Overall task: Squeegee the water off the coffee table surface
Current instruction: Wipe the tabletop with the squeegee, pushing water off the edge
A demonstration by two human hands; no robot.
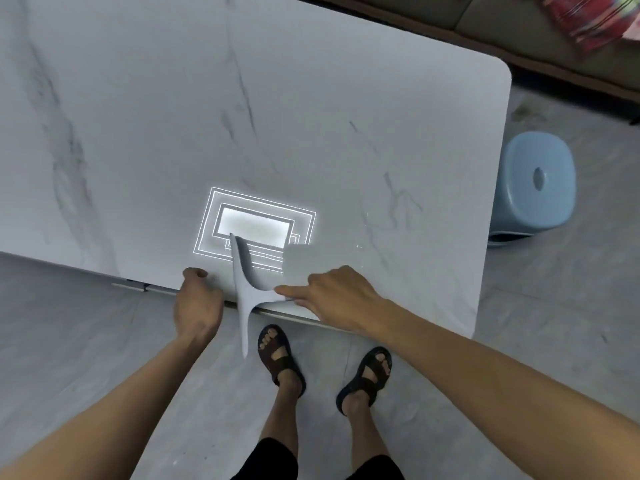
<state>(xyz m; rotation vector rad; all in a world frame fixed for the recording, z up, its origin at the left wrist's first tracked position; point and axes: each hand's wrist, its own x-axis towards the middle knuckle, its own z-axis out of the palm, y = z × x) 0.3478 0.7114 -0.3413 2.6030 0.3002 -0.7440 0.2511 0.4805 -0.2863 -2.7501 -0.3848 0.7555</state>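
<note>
A marble-look counter [311,116] stood on a grey floor [69,323], a light's reflection [256,226] just beyond the fingers. The squeegee [247,292] overhung the near edge between both hands. The right hand [339,296] pinched its handle, forefinger stretched along it. The left hand [197,303] rested curled on the edge. A blue stool [535,185] stood well right.
</note>
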